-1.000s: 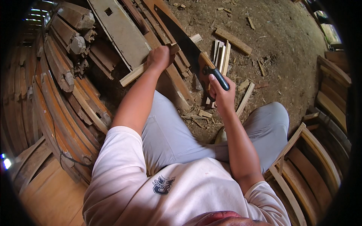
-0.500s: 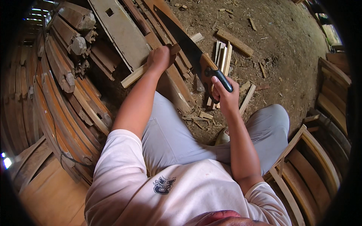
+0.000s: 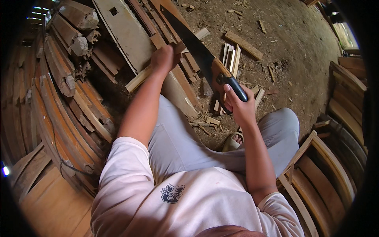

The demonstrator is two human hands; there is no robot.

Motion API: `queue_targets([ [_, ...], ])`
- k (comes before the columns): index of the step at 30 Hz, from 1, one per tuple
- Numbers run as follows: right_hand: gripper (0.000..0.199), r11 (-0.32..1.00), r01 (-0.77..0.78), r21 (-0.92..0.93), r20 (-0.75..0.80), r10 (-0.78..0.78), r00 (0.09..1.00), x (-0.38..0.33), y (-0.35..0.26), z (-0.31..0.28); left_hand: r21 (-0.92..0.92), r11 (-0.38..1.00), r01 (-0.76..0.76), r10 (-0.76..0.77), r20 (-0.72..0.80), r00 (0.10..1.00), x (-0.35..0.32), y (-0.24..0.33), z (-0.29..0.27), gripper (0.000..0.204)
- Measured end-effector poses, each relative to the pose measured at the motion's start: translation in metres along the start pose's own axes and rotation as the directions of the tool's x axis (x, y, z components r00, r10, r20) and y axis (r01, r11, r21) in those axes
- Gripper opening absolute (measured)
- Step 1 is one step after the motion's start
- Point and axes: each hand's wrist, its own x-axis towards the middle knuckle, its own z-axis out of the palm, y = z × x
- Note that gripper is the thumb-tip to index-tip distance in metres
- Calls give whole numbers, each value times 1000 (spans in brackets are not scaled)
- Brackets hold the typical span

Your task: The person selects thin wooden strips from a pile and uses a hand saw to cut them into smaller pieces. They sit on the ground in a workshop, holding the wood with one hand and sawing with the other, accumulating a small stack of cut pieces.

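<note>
My left hand point(image 3: 164, 58) grips a long pale wooden slat point(image 3: 138, 79) that lies across a stack of boards in front of me. My right hand point(image 3: 239, 106) is closed on the black handle of a hand saw point(image 3: 197, 49). The saw's dark blade runs up and to the left, passing just right of my left hand and over the slat's far end. I sit with my knees in grey trousers below both hands.
Curved wooden pieces point(image 3: 59, 102) are stacked at the left, and more curved frames point(image 3: 335, 158) at the right. A wide pale board point(image 3: 126, 31) leans at the top. Offcuts point(image 3: 244, 45) and sawdust litter the dirt floor point(image 3: 292, 47). A sandalled foot point(image 3: 235, 140) shows between my knees.
The saw has drawn back toward me and to the right, my right hand moving lower. My left hand stays on the slat.
</note>
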Motion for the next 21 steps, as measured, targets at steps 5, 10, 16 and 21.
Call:
queue_targets([
  [5,33,990,-79,-113,-16,78,997,-25,-32,-19,-54,998,12,-15,-56,998,0,-4,4,34],
  [10,30,960,-55,-276,-35,47,998,-62,-48,-38,-54,999,8,-11,-55,998,-4,1,-7,32],
  [16,31,966,-49,-252,-89,28,996,-86,-49,-43,-60,998,4,-10,-99,995,-2,3,-8,34],
  [21,34,971,-14,-239,-66,-2,998,-54,-59,-41,-59,996,68,-71,-65,995,6,-13,-4,34],
])
